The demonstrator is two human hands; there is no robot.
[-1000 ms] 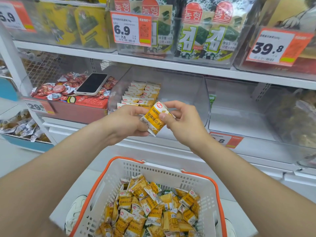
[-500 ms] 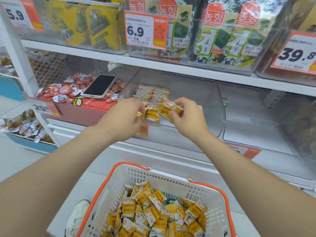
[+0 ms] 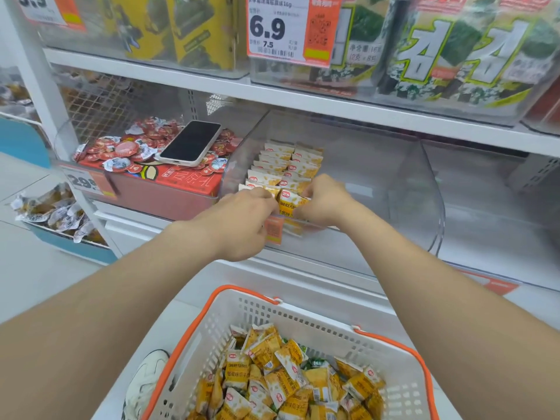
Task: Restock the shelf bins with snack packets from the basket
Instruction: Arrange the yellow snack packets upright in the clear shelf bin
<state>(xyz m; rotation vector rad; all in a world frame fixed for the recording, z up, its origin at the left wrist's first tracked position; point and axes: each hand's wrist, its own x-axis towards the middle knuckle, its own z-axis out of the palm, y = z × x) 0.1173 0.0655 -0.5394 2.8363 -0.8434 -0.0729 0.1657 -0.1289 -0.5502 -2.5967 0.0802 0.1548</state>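
A clear plastic shelf bin (image 3: 403, 189) holds two rows of upright yellow-and-white snack packets (image 3: 288, 165) at its left side. Both hands reach over its front wall. My right hand (image 3: 325, 201) pinches one yellow packet (image 3: 289, 201) at the front of the right row. My left hand (image 3: 239, 222) has its fingers curled at the front of the left row, touching the same packet's left edge. Below, a white basket with an orange rim (image 3: 248, 310) holds several loose yellow packets (image 3: 285, 380).
A phone (image 3: 191, 144) lies on red round snacks in the red box bin (image 3: 181, 183) to the left. The shelf above carries seaweed packs and a 6.9 price tag (image 3: 291, 28). A white shoe (image 3: 145, 383) stands left of the basket. The clear bin's right part is bare.
Both hands moved forward and down from in front of the shelf into the clear bin, carrying the yellow packet to the front of the rows. The camera came closer to the shelf.
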